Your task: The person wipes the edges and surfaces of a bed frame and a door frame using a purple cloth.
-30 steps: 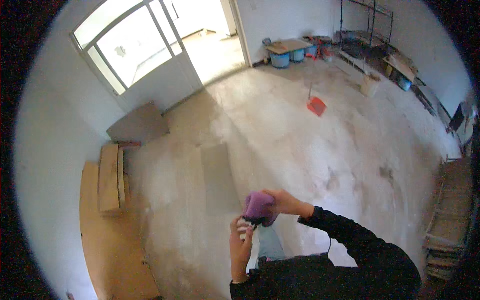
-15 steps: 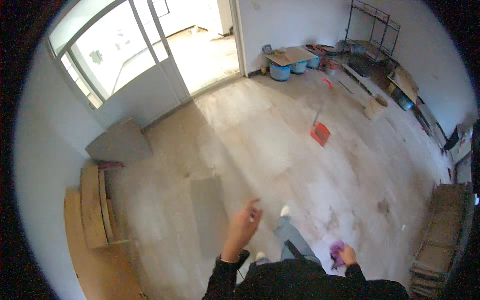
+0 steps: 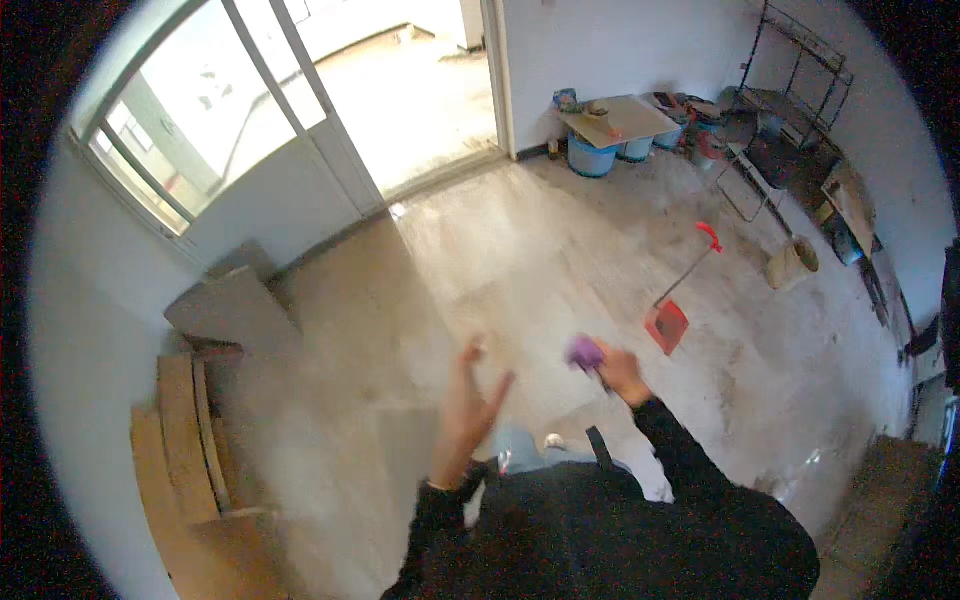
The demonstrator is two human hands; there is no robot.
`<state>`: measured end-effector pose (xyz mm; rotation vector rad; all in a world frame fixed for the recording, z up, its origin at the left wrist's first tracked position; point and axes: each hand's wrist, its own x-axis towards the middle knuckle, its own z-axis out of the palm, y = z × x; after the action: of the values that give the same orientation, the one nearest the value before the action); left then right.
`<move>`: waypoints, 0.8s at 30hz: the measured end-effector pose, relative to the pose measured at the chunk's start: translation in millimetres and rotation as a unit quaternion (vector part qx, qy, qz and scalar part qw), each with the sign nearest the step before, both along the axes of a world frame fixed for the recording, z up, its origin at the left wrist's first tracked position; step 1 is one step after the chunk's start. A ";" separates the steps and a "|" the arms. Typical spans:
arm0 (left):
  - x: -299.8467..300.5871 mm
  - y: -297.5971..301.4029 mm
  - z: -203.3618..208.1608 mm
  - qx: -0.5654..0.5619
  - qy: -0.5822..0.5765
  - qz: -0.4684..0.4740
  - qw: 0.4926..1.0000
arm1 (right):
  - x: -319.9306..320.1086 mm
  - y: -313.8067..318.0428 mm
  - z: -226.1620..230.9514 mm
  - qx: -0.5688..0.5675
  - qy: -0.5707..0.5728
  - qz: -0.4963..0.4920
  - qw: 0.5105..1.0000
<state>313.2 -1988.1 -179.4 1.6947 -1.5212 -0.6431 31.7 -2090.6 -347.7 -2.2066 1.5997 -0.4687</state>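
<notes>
Standing by the left edge of the floor [image 3: 345,310] are boards [image 3: 186,435]. The left hand [image 3: 466,412], blurred, is released, thumb and fingers parted. To its right, a purple cloth [image 3: 584,352] juts from the left side of the right hand [image 3: 625,376], which grasps it above the floor. Farther right lies a dustpan [image 3: 671,324].

From my end, I have the cloth [image 3: 582,352] in the right hand [image 3: 624,376], with the left hand [image 3: 466,405] apart, to its left. Beyond the right hand and farther right, the dustpan [image 3: 667,327] rests on the floor [image 3: 350,310]; right of that I see the bucket [image 3: 793,264]. Along the far wall [image 3: 620,50], right of the doorway [image 3: 501,95], a board [image 3: 645,118] lies on tubs [image 3: 590,158]. Left of the doorway is the door [image 3: 295,180]; nearer me, panels [image 3: 182,430] lean by the left wall [image 3: 95,270].
</notes>
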 end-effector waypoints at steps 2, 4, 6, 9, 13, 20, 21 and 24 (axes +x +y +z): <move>32.5 -73.0 -2.8 -0.041 0.004 0.074 0.996 | 78.6 -118.0 32.4 -0.103 -0.101 0.082 0.986; 70.7 -147.1 -13.9 -0.042 0.013 0.120 0.992 | 163.1 -200.3 81.9 -0.159 -0.135 0.198 0.958; 105.3 -213.7 -35.5 0.009 0.327 0.169 0.930 | 226.6 -258.0 107.4 -0.209 -0.216 0.327 0.896; 154.0 -294.2 -61.3 0.020 0.312 0.143 0.939 | 290.9 -298.1 87.2 -0.185 -0.165 0.406 0.880; 199.4 -442.5 -52.4 0.073 0.196 0.086 0.974 | 306.5 -411.4 98.5 -0.026 -0.213 0.390 0.896; 218.9 -706.3 -3.5 0.157 -0.060 -0.176 0.970 | 228.2 -649.5 103.1 0.189 -0.390 -0.002 0.901; 224.9 -732.5 -13.1 0.105 -0.068 -0.199 0.972 | 220.6 -674.9 94.2 0.203 -0.418 -0.064 0.883; 245.6 -832.8 -37.1 0.052 -0.051 -0.221 0.973 | 225.1 -765.2 86.7 0.156 -0.466 -0.153 0.858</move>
<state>558.8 -2821.0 -216.5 1.4884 -1.9948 -0.8868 256.8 -2855.8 -261.0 -1.1463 1.3095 -1.0733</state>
